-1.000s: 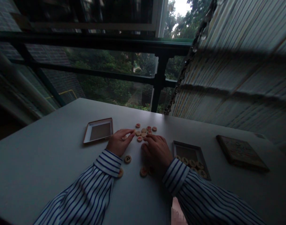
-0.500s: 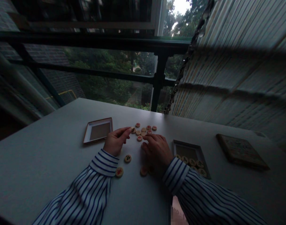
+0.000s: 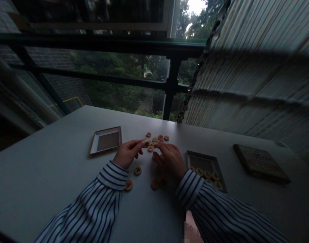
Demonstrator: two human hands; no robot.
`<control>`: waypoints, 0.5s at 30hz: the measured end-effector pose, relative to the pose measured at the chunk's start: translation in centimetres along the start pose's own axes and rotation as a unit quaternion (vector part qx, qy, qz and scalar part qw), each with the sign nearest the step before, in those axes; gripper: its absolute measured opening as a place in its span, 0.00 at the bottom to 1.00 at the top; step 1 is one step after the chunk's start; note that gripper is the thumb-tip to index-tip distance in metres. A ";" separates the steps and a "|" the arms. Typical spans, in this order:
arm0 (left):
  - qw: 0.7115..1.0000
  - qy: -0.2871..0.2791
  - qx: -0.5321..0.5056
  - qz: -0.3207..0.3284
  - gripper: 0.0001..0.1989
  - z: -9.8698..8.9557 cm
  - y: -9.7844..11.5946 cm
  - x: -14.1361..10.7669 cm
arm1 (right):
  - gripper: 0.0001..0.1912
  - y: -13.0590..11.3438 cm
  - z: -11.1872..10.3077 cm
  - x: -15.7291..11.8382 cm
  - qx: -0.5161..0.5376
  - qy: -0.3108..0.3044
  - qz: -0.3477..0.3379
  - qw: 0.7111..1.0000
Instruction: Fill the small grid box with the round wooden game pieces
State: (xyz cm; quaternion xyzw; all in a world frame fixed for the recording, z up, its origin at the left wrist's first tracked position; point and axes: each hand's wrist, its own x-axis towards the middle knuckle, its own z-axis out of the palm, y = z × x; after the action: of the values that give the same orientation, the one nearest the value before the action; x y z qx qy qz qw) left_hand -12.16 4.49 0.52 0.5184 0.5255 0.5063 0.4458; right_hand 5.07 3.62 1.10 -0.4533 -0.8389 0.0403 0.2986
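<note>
In the head view, my left hand (image 3: pixel 127 153) pinches a round wooden Chinese chess piece (image 3: pixel 146 144) between thumb and fingertips, its dark-marked face showing. My right hand (image 3: pixel 171 158) hovers low over the table, thumb and index finger apart. Its index fingertip is beside the cluster, at a blank-faced piece (image 3: pixel 155 139) and a red-marked piece (image 3: pixel 150 148); whether it touches one I cannot tell. Another piece is partly hidden under this palm. Closer to me lie a green-marked piece (image 3: pixel 137 170), a red-marked piece (image 3: pixel 128 185) and two more by my right wrist.
Right of my right hand, a shallow grey box (image 3: pixel 215 161) holds several pieces in rows. A shallow open tray or lid (image 3: pixel 94 143) lies at left. Farther right rests a flat patterned box (image 3: pixel 262 163). The white table (image 3: pixel 55 145) meets a railing and window behind.
My left hand has moved slightly right and toward me, turning the piece so that its marked face shows more. My right hand has shifted only a little.
</note>
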 end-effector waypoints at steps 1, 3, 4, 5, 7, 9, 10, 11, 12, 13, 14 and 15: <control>1.000 -0.009 0.008 0.002 0.17 0.0 0.0 0.0 | 0.13 0.0 0.1 0.0 0.007 0.006 -0.005 1.000; 1.000 -0.022 0.021 0.005 0.17 0.0 0.1 -0.1 | 0.13 0.0 0.2 0.1 0.020 0.020 -0.014 1.000; 0.999 -0.029 0.025 0.006 0.17 0.1 0.2 -0.2 | 0.12 -0.1 0.3 0.1 0.027 0.027 -0.018 0.999; 0.999 -0.034 0.027 0.008 0.17 0.1 0.3 -0.3 | 0.12 -0.2 0.3 0.1 0.034 0.032 -0.022 0.999; 0.999 -0.045 0.028 0.008 0.16 0.2 0.5 -0.4 | 0.12 -0.3 0.2 0.2 0.047 0.041 -0.030 0.998; 0.998 -0.057 0.028 0.003 0.16 0.4 0.8 -0.5 | 0.12 -0.6 0.1 0.2 0.056 0.046 -0.037 0.997; 0.998 -0.062 0.028 0.001 0.15 0.4 0.9 -0.6 | 0.12 -0.7 0.0 0.2 0.058 0.047 -0.041 0.996; 0.997 -0.066 0.028 -0.003 0.15 0.5 1.0 -0.6 | 0.11 -0.7 0.0 0.2 0.060 0.049 -0.044 0.996; 0.997 -0.069 0.029 -0.007 0.15 0.5 1.1 -0.7 | 0.11 -0.8 -0.1 0.2 0.059 0.052 -0.045 0.996; 0.997 -0.071 0.030 -0.010 0.15 0.6 1.1 -0.7 | 0.10 -0.9 -0.1 0.2 0.057 0.054 -0.046 0.996; 0.997 -0.074 0.030 -0.014 0.15 0.6 1.1 -0.7 | 0.10 -0.9 -0.2 0.2 0.055 0.055 -0.047 0.996; 0.996 -0.079 0.029 -0.016 0.16 0.6 1.1 -0.8 | 0.10 -0.9 -0.2 0.2 0.052 0.056 -0.046 0.996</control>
State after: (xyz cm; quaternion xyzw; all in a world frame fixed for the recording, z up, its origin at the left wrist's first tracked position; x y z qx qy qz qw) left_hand -11.44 3.71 1.52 0.5608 0.5116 0.4412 0.4787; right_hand 4.39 3.20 1.66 -0.3995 -0.8378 0.0447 0.3694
